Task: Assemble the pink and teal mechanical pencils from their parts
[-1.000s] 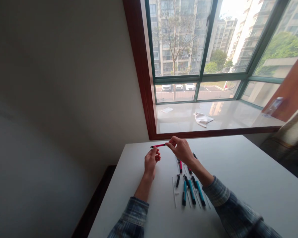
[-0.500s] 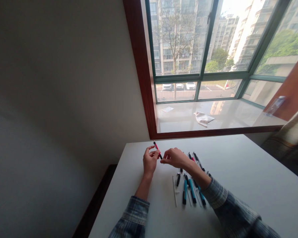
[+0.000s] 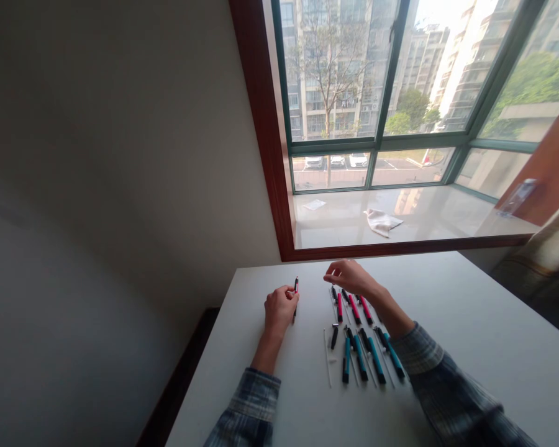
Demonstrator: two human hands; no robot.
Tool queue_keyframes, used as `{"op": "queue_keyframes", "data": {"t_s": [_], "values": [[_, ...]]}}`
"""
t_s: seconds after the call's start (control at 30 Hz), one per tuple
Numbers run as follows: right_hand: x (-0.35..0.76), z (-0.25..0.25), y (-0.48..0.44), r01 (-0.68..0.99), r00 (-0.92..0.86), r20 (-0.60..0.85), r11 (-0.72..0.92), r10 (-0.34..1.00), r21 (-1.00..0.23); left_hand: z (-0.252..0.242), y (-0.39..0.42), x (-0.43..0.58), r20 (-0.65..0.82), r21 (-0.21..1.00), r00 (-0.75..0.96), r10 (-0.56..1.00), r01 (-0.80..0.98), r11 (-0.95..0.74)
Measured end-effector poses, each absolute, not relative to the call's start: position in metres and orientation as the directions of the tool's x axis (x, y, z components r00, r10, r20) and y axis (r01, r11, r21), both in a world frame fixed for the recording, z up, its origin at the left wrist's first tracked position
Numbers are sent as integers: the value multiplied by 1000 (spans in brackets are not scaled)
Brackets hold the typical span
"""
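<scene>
Grips a pen (image 3: 296, 285) in the left hand (image 3: 279, 307), over the table (image 3: 249, 297) left of the pink barrels (image 3: 354, 310), and holds the right hand (image 3: 351, 277) apart, loosely spread with nothing seen in it. Seems to have that one whole (too small to be sure), but has teal barrels (image 3: 375, 356), black grips (image 3: 334, 338) and white refills (image 3: 327, 361) lying apparently unjoined, probably left to do.

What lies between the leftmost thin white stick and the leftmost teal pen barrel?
Between stick and barrel, the head view shows a black cylinder with a silvery end and, nearer the person, a small whitish piece.
</scene>
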State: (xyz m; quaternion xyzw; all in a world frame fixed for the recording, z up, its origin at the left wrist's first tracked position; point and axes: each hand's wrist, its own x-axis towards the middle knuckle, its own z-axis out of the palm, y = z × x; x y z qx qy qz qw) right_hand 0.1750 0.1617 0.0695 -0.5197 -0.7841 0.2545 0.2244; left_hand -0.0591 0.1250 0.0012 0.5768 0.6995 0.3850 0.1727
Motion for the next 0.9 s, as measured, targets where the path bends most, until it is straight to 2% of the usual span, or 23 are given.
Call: {"op": "queue_keyframes", "data": {"t_s": [0.17,0.4,0.6,0.9], "values": [[185,61,167,778,-350,33,311,936,-545,0,124,-59,213,711,-256,943,703,30],[187,51,163,791,-453,-33,385,891,-476,0,124,-61,226,710,-223,948,704,-4],[182,46,163,817,-475,-95,397,875,-419,4,123,-59,169,601,-179,969,798,43],[180,42,164,837,-473,-146,392,869,-381,5,119,-56,221,527,-135,966,850,-2]]}}
